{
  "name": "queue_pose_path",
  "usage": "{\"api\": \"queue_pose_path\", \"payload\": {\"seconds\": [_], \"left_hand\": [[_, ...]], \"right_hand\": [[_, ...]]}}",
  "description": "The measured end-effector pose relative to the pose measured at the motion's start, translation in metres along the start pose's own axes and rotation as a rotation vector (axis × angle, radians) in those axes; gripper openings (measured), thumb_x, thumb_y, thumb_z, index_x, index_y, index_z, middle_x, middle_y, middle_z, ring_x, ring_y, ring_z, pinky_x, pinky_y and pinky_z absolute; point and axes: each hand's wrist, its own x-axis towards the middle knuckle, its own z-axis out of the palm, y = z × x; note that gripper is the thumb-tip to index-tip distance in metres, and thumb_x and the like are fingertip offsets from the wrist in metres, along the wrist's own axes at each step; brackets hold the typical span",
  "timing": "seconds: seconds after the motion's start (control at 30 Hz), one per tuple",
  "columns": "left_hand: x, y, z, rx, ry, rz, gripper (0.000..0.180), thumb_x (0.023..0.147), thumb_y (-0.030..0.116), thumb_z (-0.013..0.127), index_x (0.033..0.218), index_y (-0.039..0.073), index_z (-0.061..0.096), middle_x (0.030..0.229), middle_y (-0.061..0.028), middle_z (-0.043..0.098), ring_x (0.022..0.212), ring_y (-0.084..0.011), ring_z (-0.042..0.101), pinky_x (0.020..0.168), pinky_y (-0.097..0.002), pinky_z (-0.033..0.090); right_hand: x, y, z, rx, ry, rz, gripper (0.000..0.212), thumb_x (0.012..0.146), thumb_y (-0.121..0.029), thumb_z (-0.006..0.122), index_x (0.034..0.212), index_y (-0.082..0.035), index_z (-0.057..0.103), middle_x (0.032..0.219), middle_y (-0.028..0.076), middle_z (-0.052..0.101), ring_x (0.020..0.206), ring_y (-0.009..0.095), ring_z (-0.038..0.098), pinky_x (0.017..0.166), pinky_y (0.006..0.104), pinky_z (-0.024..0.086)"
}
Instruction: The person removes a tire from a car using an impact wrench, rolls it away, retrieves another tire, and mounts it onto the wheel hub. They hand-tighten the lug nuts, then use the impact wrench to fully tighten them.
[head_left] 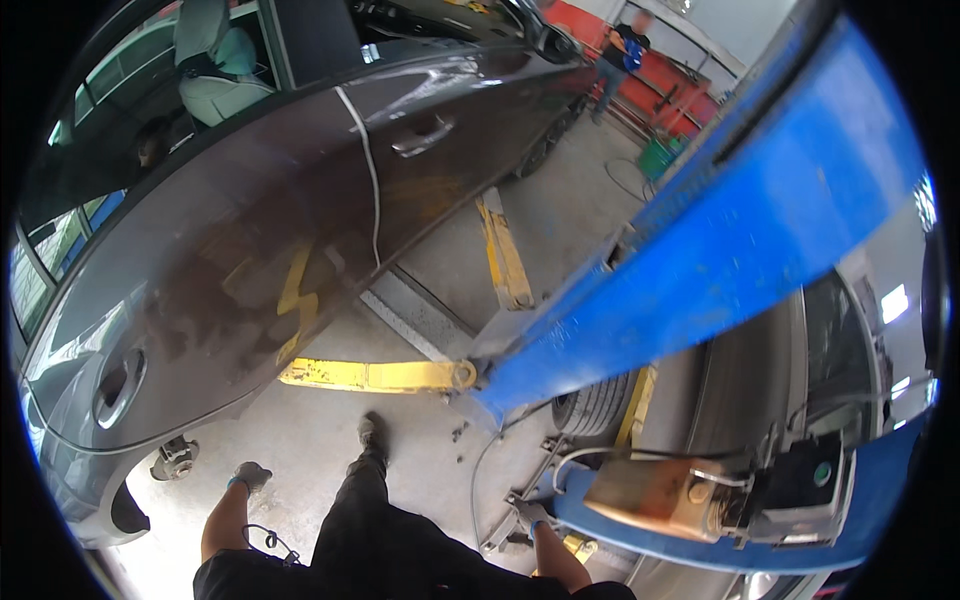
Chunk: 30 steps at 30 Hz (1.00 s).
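My left hand (253, 474), in a grey glove, hangs low beside the raised dark car (330, 210), near its bare wheel hub (177, 459). Its fingers look loosely extended, with nothing visible in them. Lower right, my gloved right hand (532, 512) overlaps a dark metal frame (497, 540) of thin bars at the foot of the blue lift post (690, 240). Whether its fingers grip the frame or only pass in front of it, I cannot tell. A thin looped cable (272, 540) shows by my left forearm.
Yellow lift arms (375, 376) reach out from the post, one angled under the car. A tyre (596, 405) stands behind the post. To the right sits an orange and black motor unit (650, 497). A person (622, 55) stands at the back, near a green bin (660, 157).
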Motion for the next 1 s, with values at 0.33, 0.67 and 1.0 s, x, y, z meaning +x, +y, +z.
{"api": "queue_pose_path", "payload": {"seconds": [0.33,0.67,1.0], "left_hand": [[0.062,0.199,-0.133,-0.192,0.170,0.422,0.045,0.082,0.044,0.058,0.103,0.007,0.070,0.107,-0.0239,0.068,0.104,-0.0395,0.064,0.091,-0.0482,0.049],[0.088,0.221,-0.128,-0.308,0.071,0.312,0.043,0.084,0.046,0.058,0.104,0.008,0.070,0.109,-0.0208,0.068,0.106,-0.0399,0.063,0.092,-0.0480,0.049],[0.112,0.168,-0.153,-0.228,-0.376,-0.228,0.035,0.088,0.040,0.056,0.107,0.016,0.072,0.110,-0.0135,0.071,0.107,-0.0358,0.064,0.095,-0.0433,0.049]], "right_hand": [[0.072,-0.085,-0.221,0.663,0.540,0.060,0.034,0.094,-0.036,0.056,0.079,-0.006,0.063,0.071,0.006,0.063,0.064,0.014,0.060,0.060,0.0318,0.046],[0.194,-0.291,-0.454,1.419,0.502,-0.195,0.030,0.093,-0.030,0.068,0.104,-0.003,0.062,0.075,0.004,0.063,0.056,0.011,0.054,0.047,0.0252,0.041],[0.474,-0.196,-0.598,0.109,0.507,0.496,0.051,0.085,-0.053,0.060,0.118,-0.014,0.064,0.121,0.015,0.065,0.110,0.034,0.065,0.089,0.0493,0.052]]}}
